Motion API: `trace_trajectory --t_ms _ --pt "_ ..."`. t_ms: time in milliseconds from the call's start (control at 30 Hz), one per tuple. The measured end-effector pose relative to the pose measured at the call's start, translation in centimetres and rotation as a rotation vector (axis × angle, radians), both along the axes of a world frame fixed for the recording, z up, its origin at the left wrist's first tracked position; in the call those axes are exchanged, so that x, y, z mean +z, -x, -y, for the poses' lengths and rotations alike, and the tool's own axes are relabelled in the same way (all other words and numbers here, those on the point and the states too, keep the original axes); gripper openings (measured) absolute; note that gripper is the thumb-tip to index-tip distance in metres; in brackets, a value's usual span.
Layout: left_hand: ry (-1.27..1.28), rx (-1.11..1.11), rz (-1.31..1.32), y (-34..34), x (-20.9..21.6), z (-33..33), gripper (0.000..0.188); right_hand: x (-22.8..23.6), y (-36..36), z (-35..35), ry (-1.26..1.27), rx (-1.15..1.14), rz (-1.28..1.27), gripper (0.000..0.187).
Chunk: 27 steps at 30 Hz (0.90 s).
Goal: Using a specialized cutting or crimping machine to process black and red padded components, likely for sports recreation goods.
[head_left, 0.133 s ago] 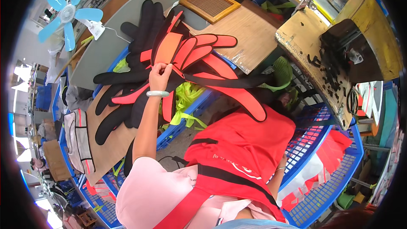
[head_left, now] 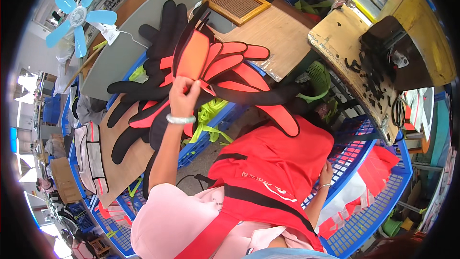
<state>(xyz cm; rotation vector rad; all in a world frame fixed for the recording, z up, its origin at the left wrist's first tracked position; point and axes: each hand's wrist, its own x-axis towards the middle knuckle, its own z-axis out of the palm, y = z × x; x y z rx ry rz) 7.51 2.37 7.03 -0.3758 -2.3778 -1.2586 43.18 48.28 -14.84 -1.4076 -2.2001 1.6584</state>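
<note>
Left hand (head_left: 184,97): thumb and forefinger are drawn narrow, pinching the lower end of a strip (head_left: 194,55). The strip is long and round-ended, its face smooth bright orange, its border black, and it stands tilted upward above the pile (head_left: 224,64). A pale, glossy round bangle (head_left: 180,120) sits on the wrist.

Right hand (head_left: 326,174): low beside the apron (head_left: 282,156), near the latticed wall of the right basket (head_left: 346,171). Its fingers are partly hidden; whether they hold anything cannot be told. A thin band (head_left: 324,185) circles the wrist.

The pile consists of similar long, rounded pieces, some matt black, others coral-red with dark edging, fanned out and overlapping. Beneath and beside it lie crumpled yellow-green ribbons (head_left: 209,118). To the left, a flat brown board (head_left: 125,171) carries some of the black ends; a grey cloth piece (head_left: 89,158) with dark and red trim lies at its outer edge.

Beyond the pile, a wooden frame (head_left: 238,5) with woven mesh rests on a wood-grain tabletop (head_left: 275,36). The right basket is blue plastic, and glossy red and white sheets (head_left: 376,170) lie in it. The apron is smooth red fabric with black bands.
</note>
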Motion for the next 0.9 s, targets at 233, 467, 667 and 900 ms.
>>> trace_trajectory --t_ms 233,467,667,900 --pt "0.258 -0.372 -0.197 -5.3 -1.7 -10.0 0.021 12.2 8.7 1.7 -0.324 0.218 -0.319 0.03" --pt "0.374 -0.621 -0.018 -9.6 -10.4 -13.0 0.018 20.7 22.4 13.2 -0.408 0.747 -0.563 0.027" --pt "0.349 -0.628 -0.05 -9.6 -13.0 -13.1 0.016 17.1 29.7 18.3 -0.808 1.054 -0.308 0.057" --pt "0.106 -0.659 0.628 -7.8 -9.0 -8.6 0.012 12.2 29.3 18.4 -0.336 0.85 -0.348 0.052"
